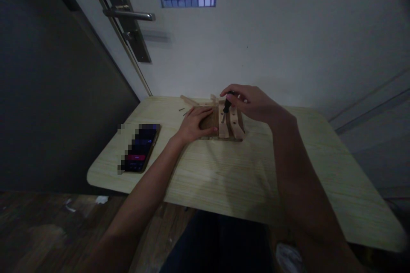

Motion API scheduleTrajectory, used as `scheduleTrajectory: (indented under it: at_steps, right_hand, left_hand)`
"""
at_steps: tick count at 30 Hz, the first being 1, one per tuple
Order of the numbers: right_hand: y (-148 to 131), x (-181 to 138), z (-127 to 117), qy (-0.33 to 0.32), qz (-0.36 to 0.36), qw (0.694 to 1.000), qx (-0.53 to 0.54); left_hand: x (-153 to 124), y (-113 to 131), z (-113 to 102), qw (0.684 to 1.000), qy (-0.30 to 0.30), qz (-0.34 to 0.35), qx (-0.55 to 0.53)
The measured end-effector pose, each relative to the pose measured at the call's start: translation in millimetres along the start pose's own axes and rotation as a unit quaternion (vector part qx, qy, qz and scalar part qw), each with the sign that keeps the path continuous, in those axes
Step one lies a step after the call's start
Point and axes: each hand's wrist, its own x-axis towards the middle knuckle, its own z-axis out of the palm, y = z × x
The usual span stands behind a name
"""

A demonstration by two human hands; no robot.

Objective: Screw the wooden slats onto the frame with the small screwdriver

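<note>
A small wooden assembly (229,126) of pale slats on a brown board lies on the light wooden table (224,175). My left hand (195,121) rests flat on the board's left side, fingers stretched out. My right hand (251,102) is closed around the black handle of a screwdriver (228,104), which stands upright with its tip on a slat.
A phone (141,147) with a lit screen lies at the table's left end. Loose wooden sticks (192,101) and small screws (182,110) lie behind the assembly. A white door with a metal handle (130,14) stands beyond the table. Dark floor shows below left.
</note>
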Motion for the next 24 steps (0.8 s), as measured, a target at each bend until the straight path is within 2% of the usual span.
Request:
scheduleTrajectory:
  at_steps: [4,8,11,17,20,24]
  right_hand:
    - [11,1,1,0.031,-0.027,0.999,-0.021]
    - [15,4,3,0.073,-0.042,0.996,0.039]
    - [9,5,4,0.093,-0.029,0.994,0.046]
    - [-1,10,10,0.147,0.02,0.989,-0.011]
    - [-2,11,14,0.135,0.019,0.991,0.008]
    - [-1,8,13,0.066,-0.003,0.996,0.064]
  left_hand:
    - [0,-2,1,1.0,0.004,0.003,0.002]
    - [0,-5,3,1.0,0.009,0.012,-0.002]
    - [0,-4,2,1.0,0.013,0.015,-0.003]
    - [0,-1,1,1.0,0.017,0.016,-0.009]
    - [1,-2,2,1.0,0.019,0.021,-0.012]
    - [1,-2,2,1.0,0.021,0.02,-0.01]
